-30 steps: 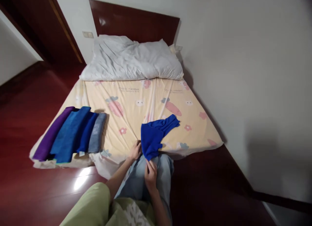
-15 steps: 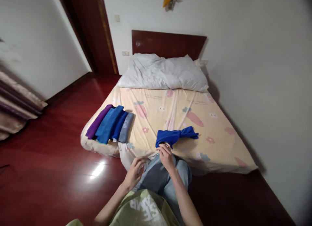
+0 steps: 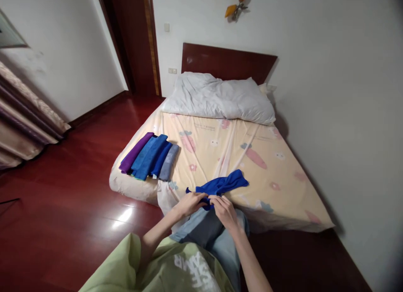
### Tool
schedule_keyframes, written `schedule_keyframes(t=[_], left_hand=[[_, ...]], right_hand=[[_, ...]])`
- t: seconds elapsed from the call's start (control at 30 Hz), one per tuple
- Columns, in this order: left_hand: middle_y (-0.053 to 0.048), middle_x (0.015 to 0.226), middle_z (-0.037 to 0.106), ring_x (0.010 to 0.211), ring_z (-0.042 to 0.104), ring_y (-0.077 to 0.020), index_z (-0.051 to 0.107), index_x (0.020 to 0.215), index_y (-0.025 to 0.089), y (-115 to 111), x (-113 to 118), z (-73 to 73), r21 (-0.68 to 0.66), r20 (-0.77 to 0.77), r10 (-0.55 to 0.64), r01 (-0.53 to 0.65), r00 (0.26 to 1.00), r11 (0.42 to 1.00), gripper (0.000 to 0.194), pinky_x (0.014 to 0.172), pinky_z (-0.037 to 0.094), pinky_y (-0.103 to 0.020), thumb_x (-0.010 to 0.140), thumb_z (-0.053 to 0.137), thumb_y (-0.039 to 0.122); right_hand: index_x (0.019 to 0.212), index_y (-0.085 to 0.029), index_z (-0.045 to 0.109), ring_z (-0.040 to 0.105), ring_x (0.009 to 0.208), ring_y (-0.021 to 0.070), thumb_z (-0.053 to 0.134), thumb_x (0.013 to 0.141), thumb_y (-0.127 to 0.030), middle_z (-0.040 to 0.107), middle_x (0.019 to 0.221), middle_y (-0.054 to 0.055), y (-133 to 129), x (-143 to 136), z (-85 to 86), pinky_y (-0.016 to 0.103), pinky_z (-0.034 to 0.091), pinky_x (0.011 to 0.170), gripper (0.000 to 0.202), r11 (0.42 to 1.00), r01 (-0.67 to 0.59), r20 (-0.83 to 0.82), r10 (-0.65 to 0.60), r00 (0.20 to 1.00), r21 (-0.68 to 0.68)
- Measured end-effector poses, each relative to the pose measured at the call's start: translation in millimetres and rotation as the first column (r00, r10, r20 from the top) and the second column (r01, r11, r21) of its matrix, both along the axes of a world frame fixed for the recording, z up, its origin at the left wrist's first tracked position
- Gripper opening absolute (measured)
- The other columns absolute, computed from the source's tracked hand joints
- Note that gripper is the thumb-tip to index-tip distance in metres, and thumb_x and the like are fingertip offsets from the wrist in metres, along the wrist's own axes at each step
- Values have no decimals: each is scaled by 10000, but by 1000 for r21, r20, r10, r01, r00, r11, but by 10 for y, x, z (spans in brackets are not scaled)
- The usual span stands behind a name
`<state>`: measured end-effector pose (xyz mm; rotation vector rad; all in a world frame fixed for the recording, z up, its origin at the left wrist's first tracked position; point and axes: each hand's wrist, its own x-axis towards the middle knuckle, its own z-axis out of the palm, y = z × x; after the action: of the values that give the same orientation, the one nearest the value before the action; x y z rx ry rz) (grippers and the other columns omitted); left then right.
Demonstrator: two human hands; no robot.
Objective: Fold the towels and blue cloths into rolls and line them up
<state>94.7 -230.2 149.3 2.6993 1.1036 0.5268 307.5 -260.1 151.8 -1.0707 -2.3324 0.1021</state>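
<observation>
A crumpled blue cloth, perhaps a towel or garment, lies at the near edge of the bed, its far end stretching to the right. My left hand is closed on its near edge, with a small blue tip showing beyond the fingers. Close beside it, my right hand pinches the same cloth, and a bit of blue hangs between the two hands. To the left lies a row of folded cloths: a purple one, lighter blue ones, a dark blue one and a grey one with pale lettering.
The bed has a cream sheet printed with carrots and flowers. A pale quilt is bunched by the dark headboard. My knees touch the bed's front. Red wooden floor runs along the left, a wall along the right.
My left hand has come up from my lap to the blue cloth beside my right hand. The cloth's near end is drawn toward me and bunched. The view has shifted slightly.
</observation>
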Motion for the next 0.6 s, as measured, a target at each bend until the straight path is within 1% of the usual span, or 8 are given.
schedule_keyframes(t=[0.07, 0.1, 0.17, 0.27, 0.37, 0.47, 0.53, 0.6], left_hand=[[-25, 824, 707, 697, 674, -155, 671, 990, 188, 76, -51, 62, -64, 2, -42, 42, 999, 997, 186, 626, 478, -258, 1030, 509, 271], [-19, 793, 690, 672, 660, -153, 662, 928, 185, 124, -90, 119, -60, -5, -35, 34, 999, 998, 208, 622, 462, -264, 1032, 508, 278], [-18, 755, 652, 659, 635, -154, 637, 855, 182, 235, -182, 290, 60, -22, -6, 7, 1000, 998, 263, 625, 435, -273, 1042, 488, 291], [-8, 720, 600, 656, 598, -147, 605, 833, 184, 389, -335, 663, 326, 10, -47, 41, 999, 944, 298, 613, 389, -276, 1062, 448, 293], [12, 708, 563, 633, 554, -122, 595, 890, 184, 478, -478, 1090, 510, 30, -103, 74, 994, 857, 254, 598, 348, -276, 1069, 438, 271], [17, 729, 559, 640, 546, -114, 599, 976, 181, 536, -616, 1473, 604, 10, -123, 91, 992, 791, 182, 598, 347, -276, 1062, 451, 242], [6, 774, 580, 655, 556, -121, 604, 1038, 179, 595, -725, 1689, 639, -34, -134, 124, 990, 759, 156, 606, 365, -272, 1054, 455, 225], [-11, 843, 604, 684, 576, -132, 605, 1105, 190, 685, -855, 1880, 630, -79, -141, 158, 987, 761, 177, 630, 402, -267, 1052, 441, 230]], right_hand=[[986, -197, 677, 700, 871, 208, 389, 1034, -103, 741, 1012, 79, 7, 72, 69, 339, 499, 791, 307, 999, 43, -11, -43, 999, -22], [984, -198, 681, 706, 846, 208, 418, 1048, -153, 746, 983, 75, 15, 108, 91, 333, 510, 786, 274, 997, 68, -16, -68, 998, -43], [991, -202, 689, 719, 813, 211, 506, 1047, -268, 753, 924, 65, 31, 178, 117, 319, 537, 778, 202, 988, 118, -55, -124, 991, -103], [1087, -224, 700, 735, 822, 220, 632, 982, -392, 763, 915, 51, 39, 260, 137, 316, 573, 802, 209, 954, 214, -169, -251, 953, -212], [1059, -233, 736, 737, 831, 236, 717, 901, -401, 773, 932, 52, 46, 295, 146, 330, 586, 817, 231, 918, 258, -239, -334, 912, -301], [952, -209, 768, 736, 848, 257, 740, 853, -358, 777, 936, 67, 95, 337, 126, 338, 579, 826, 180, 880, 236, -213, -345, 914, -413], [921, -198, 773, 737, 854, 270, 717, 852, -329, 776, 911, 72, 139, 416, 94, 343, 568, 823, 158, 828, 259, -147, -375, 915, -498], [924, -188, 772, 739, 883, 289, 700, 853, -318, 774, 904, 88, 166, 555, 57, 347, 557, 823, 164, 774, 330, -66, -430, 901, -540]])
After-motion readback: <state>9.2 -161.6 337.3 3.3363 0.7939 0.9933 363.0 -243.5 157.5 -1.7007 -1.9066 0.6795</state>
